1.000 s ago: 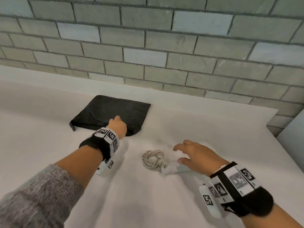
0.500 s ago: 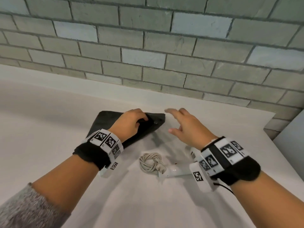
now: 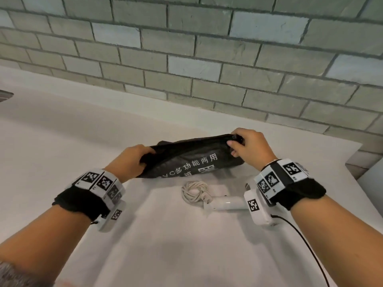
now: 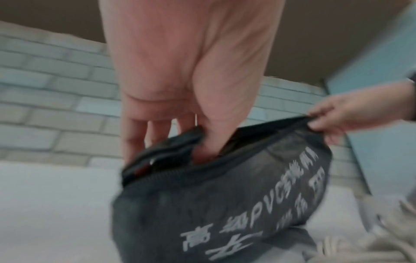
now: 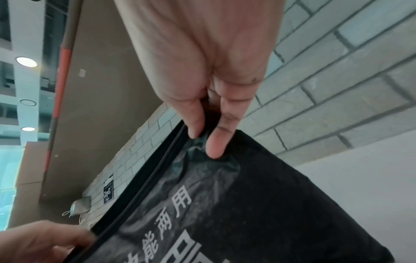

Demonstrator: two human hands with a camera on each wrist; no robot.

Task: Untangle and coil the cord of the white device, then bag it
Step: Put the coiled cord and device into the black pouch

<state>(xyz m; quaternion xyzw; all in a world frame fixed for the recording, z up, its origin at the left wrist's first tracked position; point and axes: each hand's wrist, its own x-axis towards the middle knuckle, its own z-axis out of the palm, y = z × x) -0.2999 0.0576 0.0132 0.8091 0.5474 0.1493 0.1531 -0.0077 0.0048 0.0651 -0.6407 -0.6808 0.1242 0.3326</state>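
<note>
Bag [image 3: 192, 156] now lifted btwn hands; device [image 3: 226, 204] seemingly beneath.

The bag [image 3: 192, 160] hangs above the counter [image 3: 62, 141], lifted clear of it and stretched sideways between two hands. The left hand [image 3: 132, 160] is at the bag's left end, its thumb tucked inside the mouth [image 4: 209, 151]; the right hand [image 3: 251, 147] is at the bag's right end, pinching the top edge [image 5: 202, 140]. In front of the bag, nearer the person, the coiled cord [image 3: 193, 193] lies on the counter, and the white device [image 3: 226, 204] lies just right of the coil, joined to it. Behind the bag, beyond the counter's far edge, stands the brick wall [image 3: 207, 48].
</note>
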